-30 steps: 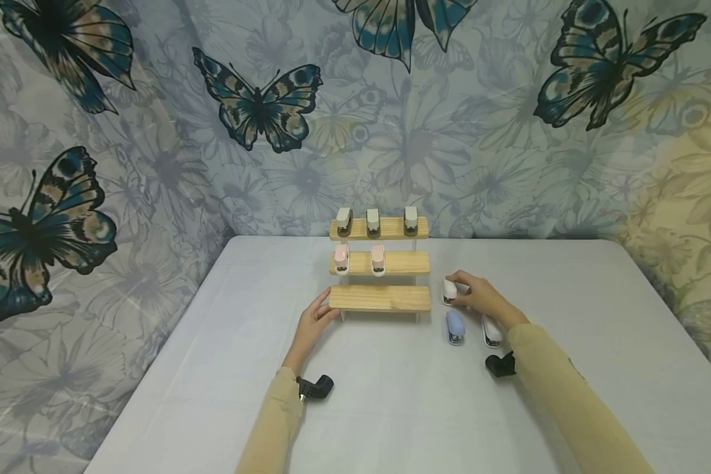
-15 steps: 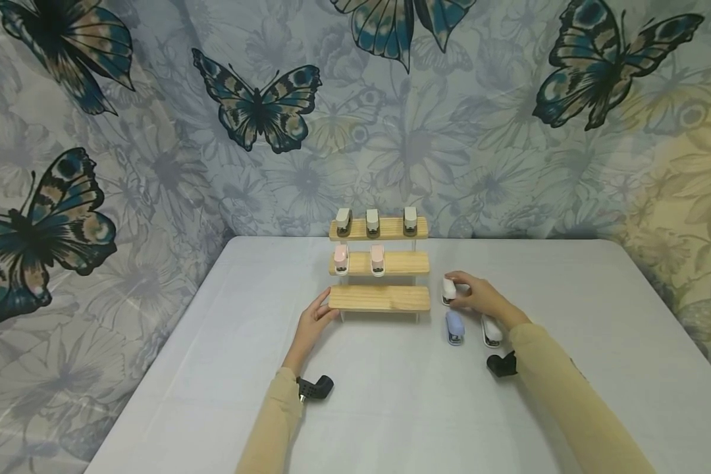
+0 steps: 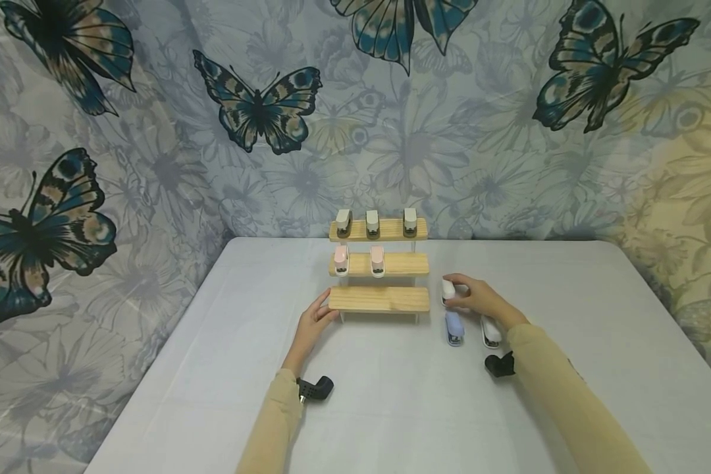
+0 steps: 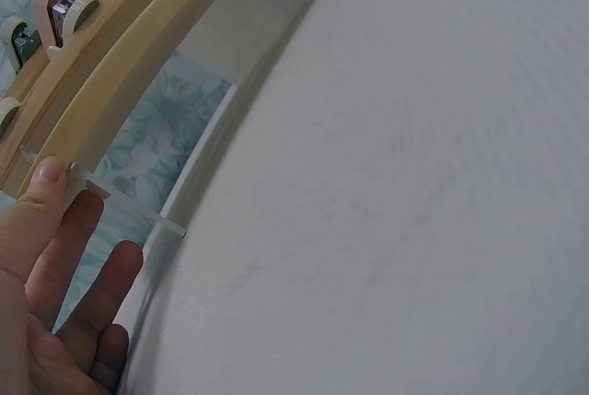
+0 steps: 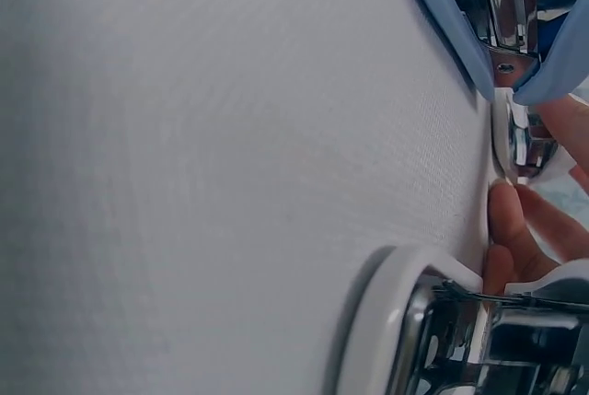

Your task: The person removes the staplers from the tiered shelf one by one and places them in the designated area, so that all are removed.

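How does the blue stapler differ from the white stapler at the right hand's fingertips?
Colour: the blue stapler is light blue; the white stapler is white.
Hold: the right hand pinches the white stapler; neither hand holds the blue stapler.
Place: the blue stapler sits nearer the person, the white stapler farther off.
Shared: both are right of the three-tier wooden display stand.

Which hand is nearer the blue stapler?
Right: the right hand is just behind the blue stapler; the left hand is farther off, at the left end of the stand.
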`<state>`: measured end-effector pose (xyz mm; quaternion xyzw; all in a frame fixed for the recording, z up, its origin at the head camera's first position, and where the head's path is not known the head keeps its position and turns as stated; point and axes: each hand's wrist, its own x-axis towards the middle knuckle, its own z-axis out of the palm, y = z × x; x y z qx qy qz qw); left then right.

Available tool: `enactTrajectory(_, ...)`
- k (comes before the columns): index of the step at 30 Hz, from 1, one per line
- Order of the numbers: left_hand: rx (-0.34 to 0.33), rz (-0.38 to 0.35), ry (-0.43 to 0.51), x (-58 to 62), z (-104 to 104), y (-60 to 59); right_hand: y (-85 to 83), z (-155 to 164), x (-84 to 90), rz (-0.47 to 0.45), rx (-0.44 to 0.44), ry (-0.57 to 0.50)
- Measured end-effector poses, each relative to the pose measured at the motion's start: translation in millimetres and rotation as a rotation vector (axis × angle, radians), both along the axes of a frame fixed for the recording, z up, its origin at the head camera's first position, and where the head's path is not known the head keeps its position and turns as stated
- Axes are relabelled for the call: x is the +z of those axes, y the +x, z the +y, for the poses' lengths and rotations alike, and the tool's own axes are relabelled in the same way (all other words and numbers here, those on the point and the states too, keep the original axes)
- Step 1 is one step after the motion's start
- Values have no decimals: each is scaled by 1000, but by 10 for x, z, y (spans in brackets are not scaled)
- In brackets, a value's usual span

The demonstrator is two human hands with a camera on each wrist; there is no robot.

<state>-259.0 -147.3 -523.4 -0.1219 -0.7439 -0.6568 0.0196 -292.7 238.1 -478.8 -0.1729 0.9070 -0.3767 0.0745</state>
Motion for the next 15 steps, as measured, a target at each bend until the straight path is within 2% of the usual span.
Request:
enactTrajectory(6, -16, 11, 15, 1, 7, -4, -22, 17, 30, -17, 9, 1)
enactTrajectory(8, -20, 14, 14, -6, 3, -1, -25, 14, 63, 14, 11, 19)
enactTrajectory(12, -17, 27, 9, -18, -6, 4, -31, -5, 150, 159, -10, 50)
enactTrajectory(15, -22, 36, 11, -13, -5, 2, -25, -44, 233, 287, -36, 28)
